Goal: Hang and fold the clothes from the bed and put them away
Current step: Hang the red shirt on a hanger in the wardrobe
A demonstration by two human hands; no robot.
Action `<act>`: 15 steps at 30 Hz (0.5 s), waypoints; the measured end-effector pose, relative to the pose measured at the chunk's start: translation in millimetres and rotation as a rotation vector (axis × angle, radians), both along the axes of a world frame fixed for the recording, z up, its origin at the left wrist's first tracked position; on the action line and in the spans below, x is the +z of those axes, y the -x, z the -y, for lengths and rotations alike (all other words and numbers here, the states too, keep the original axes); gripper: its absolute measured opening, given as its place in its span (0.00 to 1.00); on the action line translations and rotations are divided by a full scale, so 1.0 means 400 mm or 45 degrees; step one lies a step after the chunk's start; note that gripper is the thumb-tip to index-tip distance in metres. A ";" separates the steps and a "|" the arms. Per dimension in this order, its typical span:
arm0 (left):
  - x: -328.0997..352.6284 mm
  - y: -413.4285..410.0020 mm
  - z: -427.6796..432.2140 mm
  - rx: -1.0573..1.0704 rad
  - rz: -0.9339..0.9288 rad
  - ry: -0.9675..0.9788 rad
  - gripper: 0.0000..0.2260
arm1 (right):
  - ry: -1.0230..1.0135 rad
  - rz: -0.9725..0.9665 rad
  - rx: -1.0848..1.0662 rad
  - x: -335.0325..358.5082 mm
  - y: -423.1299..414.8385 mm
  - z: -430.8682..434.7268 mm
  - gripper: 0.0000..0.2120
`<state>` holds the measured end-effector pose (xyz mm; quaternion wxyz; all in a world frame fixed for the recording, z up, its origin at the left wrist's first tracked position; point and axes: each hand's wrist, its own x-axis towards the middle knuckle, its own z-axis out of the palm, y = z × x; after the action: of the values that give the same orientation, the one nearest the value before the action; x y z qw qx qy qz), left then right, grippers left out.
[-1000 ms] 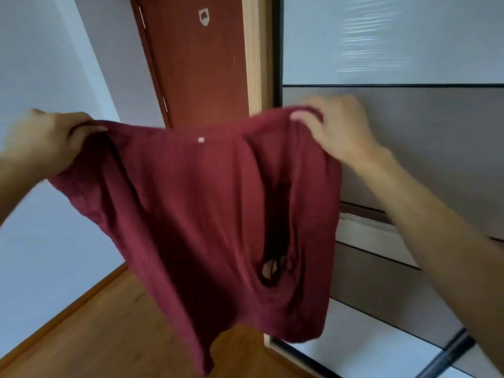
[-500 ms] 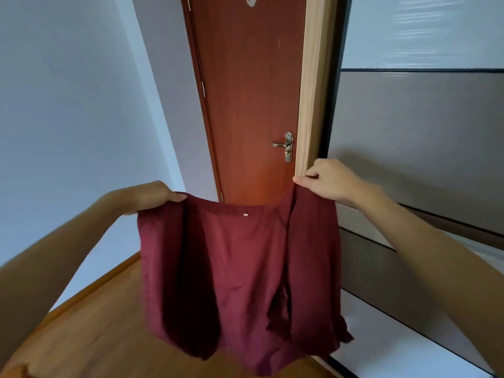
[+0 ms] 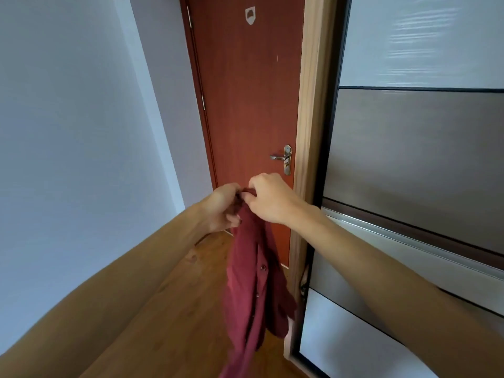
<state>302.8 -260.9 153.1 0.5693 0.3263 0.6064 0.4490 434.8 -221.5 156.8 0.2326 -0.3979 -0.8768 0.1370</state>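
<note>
We see both arms stretched forward at about chest height, the two hands brought together so that they touch at the knuckles. The left hand (image 3: 222, 207) is curled closed around the top edge of a dark red shirt (image 3: 252, 279), its fingers folded in over the cloth; the right hand (image 3: 268, 197) pinches the same bunched edge from the other side, thumb and fingers closed tight on the fabric. Between the two grips only a small hump of cloth shows. Below the hands the shirt hangs straight down in a narrow, doubled-over fall — we can make out a row of small buttons running down one fold, and the lower end trails out of view at the bottom of the frame. The garment hangs free in the air, touching neither floor nor wall as far as we can tell. Behind it stands a closed reddish-brown door (image 3: 245, 105) with a metal lever handle (image 3: 283, 159) just above the right hand, and a small pale shield-shaped hook plate near the top. To the right is a wardrobe with sliding panels (image 3: 414, 159) in grey and white bands — its frame stands just beside the door post. A pale wall (image 3: 68, 118) fills the left side, and wooden flooring (image 3: 177, 323) runs beneath the hanging shirt.
</note>
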 end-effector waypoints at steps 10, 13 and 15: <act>0.031 0.042 -0.126 -0.185 -0.417 -0.358 0.13 | -0.250 0.269 -0.073 0.087 -0.199 -0.139 0.20; 0.055 0.041 -0.159 -0.297 -0.454 -0.466 0.15 | -0.563 0.954 -0.376 0.070 -0.258 -0.247 0.10; 0.068 0.033 -0.179 -0.366 -0.441 -0.515 0.15 | -0.705 1.258 -0.357 0.041 -0.250 -0.318 0.09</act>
<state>289.7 -189.3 180.3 0.4388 0.5872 0.5403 0.4131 534.8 -94.4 173.4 -0.0926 -0.4514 -0.8233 -0.3312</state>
